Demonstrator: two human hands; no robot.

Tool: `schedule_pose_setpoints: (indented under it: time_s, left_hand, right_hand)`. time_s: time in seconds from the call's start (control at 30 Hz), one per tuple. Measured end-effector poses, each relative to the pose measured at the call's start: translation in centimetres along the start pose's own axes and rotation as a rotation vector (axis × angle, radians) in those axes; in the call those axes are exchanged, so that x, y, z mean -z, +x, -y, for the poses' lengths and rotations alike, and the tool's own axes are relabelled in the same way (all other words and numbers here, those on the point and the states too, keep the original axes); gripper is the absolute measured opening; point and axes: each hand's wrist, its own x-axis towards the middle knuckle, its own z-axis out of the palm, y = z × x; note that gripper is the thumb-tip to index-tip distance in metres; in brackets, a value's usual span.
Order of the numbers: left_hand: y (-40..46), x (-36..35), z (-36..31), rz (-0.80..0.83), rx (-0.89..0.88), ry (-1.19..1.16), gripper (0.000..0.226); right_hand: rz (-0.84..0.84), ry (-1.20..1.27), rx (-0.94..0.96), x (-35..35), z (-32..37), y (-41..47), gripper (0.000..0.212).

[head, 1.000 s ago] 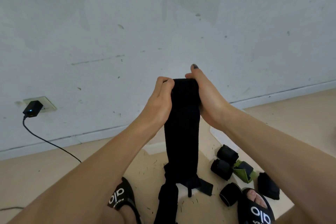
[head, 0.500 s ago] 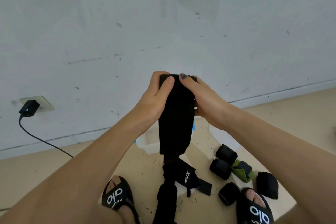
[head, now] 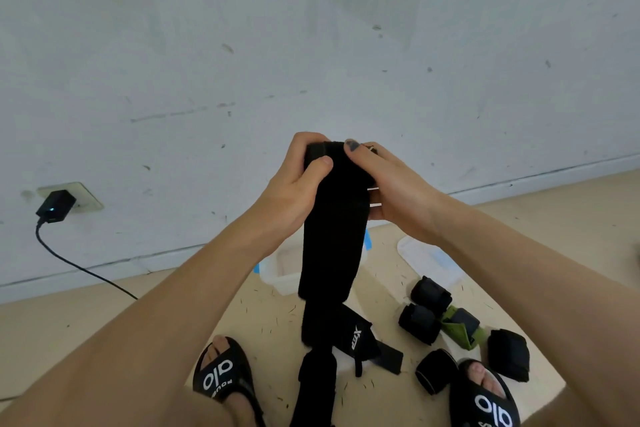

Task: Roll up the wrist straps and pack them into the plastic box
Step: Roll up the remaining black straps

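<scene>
Both hands up at chest height on one black wrist strap (head: 332,218). Left hand (head: 294,191) curls round the top, thumb pressed on the front; right hand (head: 391,191) clamps the other side, thumb across the top edge. The top is bunched thicker than a second ago, when it was held flat and wide, and less tail hangs down, so I judge the roll is started and being wound downward. The free end dangles toward the floor, in front of more loose black straps (head: 349,340) lying between the sandals.

Clear plastic box (head: 280,267) sits on the floor behind the hanging strap, open; its lid (head: 426,260) lies beside it. Four black rolled straps (head: 431,295) and a green one (head: 460,326) wait on the floor, not boxed yet.
</scene>
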Motion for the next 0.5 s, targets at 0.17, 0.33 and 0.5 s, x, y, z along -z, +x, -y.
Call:
schedule_pose_setpoints:
  time_s: [0.17, 0.33, 0.5]
  left_hand:
    - [0.52, 0.07, -0.09, -0.038, 0.176, -0.029, 0.040]
    - [0.58, 0.40, 0.08, -0.051, 0.137, -0.033, 0.031]
    - [0.56, 0.39, 0.25, -0.052, 0.075, -0.010, 0.015]
  right_hand:
    - [-0.071, 0.002, 0.139, -0.47, -0.33, 0.19, 0.017]
    - [-0.097, 0.022, 0.180, -0.86, -0.40, 0.21, 0.019]
    - [-0.050, -0.003, 0.083, -0.87, -0.24, 0.00, 0.023]
